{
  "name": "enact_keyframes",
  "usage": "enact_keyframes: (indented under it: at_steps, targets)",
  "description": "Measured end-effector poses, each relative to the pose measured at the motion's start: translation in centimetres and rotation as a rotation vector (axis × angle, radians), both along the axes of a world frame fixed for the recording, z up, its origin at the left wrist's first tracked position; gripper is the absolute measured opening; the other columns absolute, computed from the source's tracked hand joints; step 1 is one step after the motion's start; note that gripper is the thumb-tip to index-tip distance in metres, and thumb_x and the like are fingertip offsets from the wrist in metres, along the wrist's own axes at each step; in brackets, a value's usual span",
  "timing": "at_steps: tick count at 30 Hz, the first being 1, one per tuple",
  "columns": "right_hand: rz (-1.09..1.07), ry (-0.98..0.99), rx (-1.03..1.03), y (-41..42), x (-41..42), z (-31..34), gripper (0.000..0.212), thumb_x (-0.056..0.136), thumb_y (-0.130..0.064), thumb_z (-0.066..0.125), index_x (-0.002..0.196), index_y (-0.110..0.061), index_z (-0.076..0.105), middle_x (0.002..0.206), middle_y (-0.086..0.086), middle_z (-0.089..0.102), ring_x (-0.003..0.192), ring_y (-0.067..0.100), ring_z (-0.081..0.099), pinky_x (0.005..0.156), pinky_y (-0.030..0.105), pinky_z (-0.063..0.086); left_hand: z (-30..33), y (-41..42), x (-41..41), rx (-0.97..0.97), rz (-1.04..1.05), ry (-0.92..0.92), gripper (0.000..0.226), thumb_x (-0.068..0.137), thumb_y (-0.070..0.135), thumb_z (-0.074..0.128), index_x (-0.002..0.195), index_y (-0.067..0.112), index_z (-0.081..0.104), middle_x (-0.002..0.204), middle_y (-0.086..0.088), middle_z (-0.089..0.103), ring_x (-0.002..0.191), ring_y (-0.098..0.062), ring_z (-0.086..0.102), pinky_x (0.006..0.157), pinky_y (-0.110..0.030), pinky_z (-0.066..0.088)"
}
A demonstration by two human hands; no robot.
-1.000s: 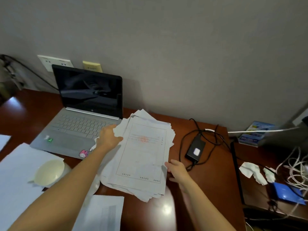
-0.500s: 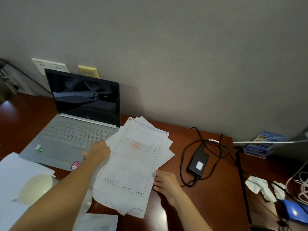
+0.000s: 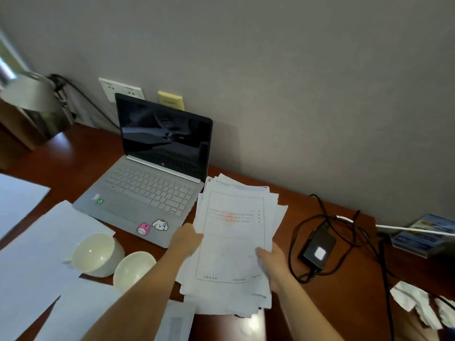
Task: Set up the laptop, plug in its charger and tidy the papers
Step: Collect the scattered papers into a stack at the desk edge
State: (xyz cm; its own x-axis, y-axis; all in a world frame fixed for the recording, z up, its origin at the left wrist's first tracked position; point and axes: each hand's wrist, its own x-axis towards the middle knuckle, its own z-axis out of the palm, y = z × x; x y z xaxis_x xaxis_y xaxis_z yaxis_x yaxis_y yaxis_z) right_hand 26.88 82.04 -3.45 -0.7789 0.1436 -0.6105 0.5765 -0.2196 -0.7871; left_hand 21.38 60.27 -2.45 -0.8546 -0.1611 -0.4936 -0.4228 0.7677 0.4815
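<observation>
Laptop, one of them, stands open on the red-brown desk near the wall, its screen dark, its silver keyboard bare, and two cartoon stickers on the near corner of the palm rest. Left of it lie large loose white sheets, at least three that I can count, spread over the near-left part of the desk, with one more printed sheet poking out at the bottom edge. The stack of papers sits just right of the laptop, ragged at its edges, its top page bordered and carrying a faint red stamp; it is held between two hands. The left hand grips the stack's left edge, fingers curled around it, and the right hand clasps the right edge lower down with the thumb on top. Two pale bowls sit side by side, touching, in front of the laptop. One black charger brick lies to the right of the stack, apart from it, ringed by its looping black cable. On the wall behind the laptop are one white socket plate and one yellow plate. Crumpled tissue lies at the far right.
</observation>
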Motion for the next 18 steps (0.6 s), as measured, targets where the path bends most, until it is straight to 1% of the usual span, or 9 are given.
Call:
enact_keyframes:
  at_steps: [2, 4, 5, 7, 10, 12, 14, 16, 18]
  targets:
    - [-0.011, 0.007, 0.060, 0.7, 0.3, -0.3, 0.029, 0.092, 0.005, 0.051, 0.113, -0.013, 0.058, 0.098, 0.005, 0.068, 0.091, 0.028, 0.067, 0.076, 0.037, 0.057, -0.4, 0.1, 1.3, 0.114, 0.074, -0.007, 0.026, 0.086, 0.020, 0.060, 0.105, 0.004, 0.066, 0.090, -0.008, 0.069, 0.081, -0.021, 0.063, 0.076, -0.033, 0.051]
    - [-0.030, 0.013, 0.072, 1.5, 0.9, -0.5, 0.029, 0.091, 0.006, 0.053, 0.111, -0.013, 0.060, 0.092, 0.001, 0.069, 0.084, 0.023, 0.068, 0.059, 0.028, 0.057, -0.7, 0.3, 2.5, 0.238, 0.137, 0.018, 0.031, 0.083, 0.017, 0.065, 0.112, 0.005, 0.064, 0.110, -0.011, 0.068, 0.100, -0.028, 0.063, 0.088, -0.036, 0.052]
    - [-0.041, 0.017, 0.057, 1.8, 1.2, -0.6, 0.029, 0.090, 0.006, 0.054, 0.110, -0.014, 0.060, 0.092, 0.001, 0.070, 0.083, 0.023, 0.068, 0.056, 0.027, 0.056, -0.6, 0.4, 2.9, 0.279, 0.154, 0.045, 0.032, 0.083, 0.015, 0.066, 0.114, 0.005, 0.064, 0.114, -0.012, 0.067, 0.104, -0.030, 0.062, 0.092, -0.039, 0.051]
    - [-0.048, 0.036, 0.017, 2.1, 1.7, -0.5, 0.030, 0.091, 0.005, 0.055, 0.113, -0.014, 0.060, 0.098, 0.004, 0.070, 0.088, 0.026, 0.068, 0.064, 0.031, 0.057, -0.1, 0.7, 3.5, 0.329, 0.176, 0.125, 0.031, 0.083, 0.012, 0.066, 0.114, 0.005, 0.064, 0.116, -0.012, 0.067, 0.107, -0.030, 0.061, 0.094, -0.041, 0.050]
    - [-0.069, 0.111, -0.057, 2.5, 2.0, 0.7, 0.034, 0.092, 0.006, 0.054, 0.120, -0.013, 0.058, 0.110, 0.007, 0.069, 0.100, 0.030, 0.067, 0.082, 0.039, 0.056, 1.5, 1.2, 4.1, 0.434, 0.206, 0.278, 0.025, 0.086, 0.008, 0.064, 0.111, 0.005, 0.063, 0.110, -0.008, 0.068, 0.103, -0.027, 0.063, 0.088, -0.036, 0.051]
    - [-0.059, 0.188, -0.066, 3.0, 1.9, 2.3, 0.034, 0.090, 0.008, 0.055, 0.114, -0.015, 0.061, 0.106, 0.002, 0.071, 0.094, 0.023, 0.071, 0.073, 0.033, 0.059, 3.0, 1.1, 4.7, 0.535, 0.231, 0.362, 0.025, 0.086, 0.006, 0.062, 0.111, 0.007, 0.063, 0.107, -0.006, 0.068, 0.099, -0.023, 0.064, 0.082, -0.031, 0.049]
    - [-0.029, 0.259, 0.033, 3.5, 1.8, 4.4, 0.034, 0.084, 0.010, 0.060, 0.103, -0.018, 0.065, 0.102, 0.001, 0.073, 0.085, 0.018, 0.072, 0.064, 0.027, 0.058, 4.1, 0.9, 5.6, 0.652, 0.255, 0.412, 0.028, 0.086, 0.006, 0.062, 0.114, 0.009, 0.064, 0.107, -0.006, 0.070, 0.099, -0.021, 0.066, 0.081, -0.031, 0.052]
    - [0.011, 0.343, 0.127, 4.0, 1.6, 6.5, 0.033, 0.080, 0.007, 0.066, 0.094, -0.023, 0.066, 0.100, 0.000, 0.073, 0.083, 0.013, 0.071, 0.064, 0.022, 0.055, 4.7, 0.9, 7.0, 0.767, 0.268, 0.407, 0.030, 0.087, 0.008, 0.063, 0.116, 0.015, 0.063, 0.106, 0.000, 0.071, 0.098, -0.015, 0.068, 0.080, -0.030, 0.055]
    - [0.097, 0.451, 0.151, 4.4, 1.7, 8.6, 0.037, 0.081, 0.003, 0.070, 0.097, -0.030, 0.066, 0.097, -0.012, 0.074, 0.085, 0.001, 0.071, 0.065, 0.014, 0.055, 4.6, 1.0, 8.6, 0.841, 0.262, 0.376, 0.033, 0.085, 0.007, 0.065, 0.114, 0.023, 0.064, 0.103, 0.007, 0.073, 0.095, -0.008, 0.069, 0.074, -0.024, 0.057]
